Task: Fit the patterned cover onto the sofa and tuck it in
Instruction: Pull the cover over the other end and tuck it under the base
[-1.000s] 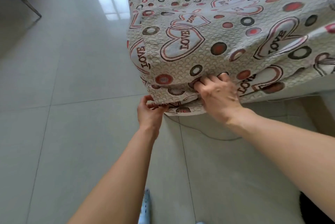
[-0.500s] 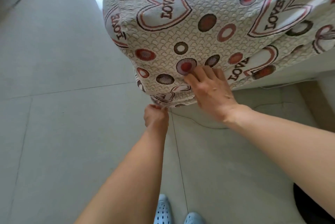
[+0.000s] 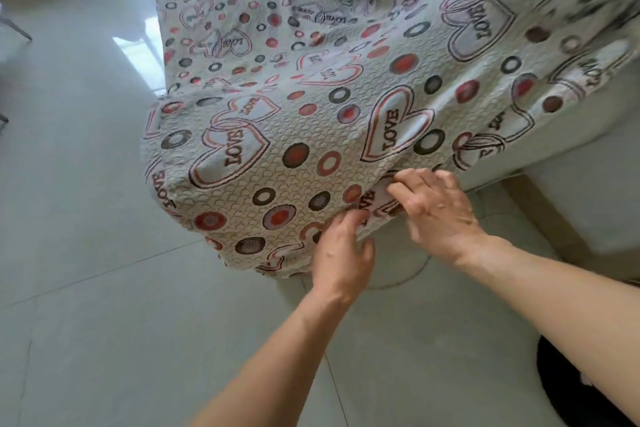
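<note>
Covering the sofa's rounded end, the patterned cover (image 3: 311, 115) with hearts and circles fills the upper centre and right of the frame. The left hand (image 3: 341, 253) presses its fingertips on the lower hem, fingers nearly straight. Just right of it, the right hand (image 3: 436, 208) pinches a fold of the hem. Below them lies the grey tiled floor (image 3: 86, 253).
</note>
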A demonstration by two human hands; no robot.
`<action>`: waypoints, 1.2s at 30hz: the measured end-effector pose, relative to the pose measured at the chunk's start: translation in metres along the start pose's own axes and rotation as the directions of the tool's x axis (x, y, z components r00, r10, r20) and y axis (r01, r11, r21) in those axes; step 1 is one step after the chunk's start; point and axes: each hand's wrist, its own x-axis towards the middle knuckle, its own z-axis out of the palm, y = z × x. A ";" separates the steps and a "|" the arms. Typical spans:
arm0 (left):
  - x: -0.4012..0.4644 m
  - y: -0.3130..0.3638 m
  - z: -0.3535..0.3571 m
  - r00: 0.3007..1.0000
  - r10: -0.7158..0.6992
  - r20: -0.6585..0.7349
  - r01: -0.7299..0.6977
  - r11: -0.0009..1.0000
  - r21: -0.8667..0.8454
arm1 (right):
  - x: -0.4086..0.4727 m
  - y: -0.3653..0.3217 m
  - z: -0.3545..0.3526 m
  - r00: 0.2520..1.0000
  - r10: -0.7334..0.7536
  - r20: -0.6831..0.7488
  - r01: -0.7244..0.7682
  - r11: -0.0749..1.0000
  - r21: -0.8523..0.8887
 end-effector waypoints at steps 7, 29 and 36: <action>0.053 0.090 0.046 0.971 0.236 0.037 -0.239 0.961 0.139 | 0.001 0.101 -0.012 0.885 0.465 0.017 -0.446 0.839 0.312; 0.218 0.272 0.113 0.956 -0.121 -0.267 0.201 0.933 0.299 | 0.070 0.339 -0.032 0.274 0.728 0.628 -0.489 -0.457 0.743; 0.233 0.266 0.110 0.942 -0.217 -0.257 0.269 0.945 0.187 | 0.088 0.326 -0.032 0.229 0.589 0.775 -0.580 -0.557 0.595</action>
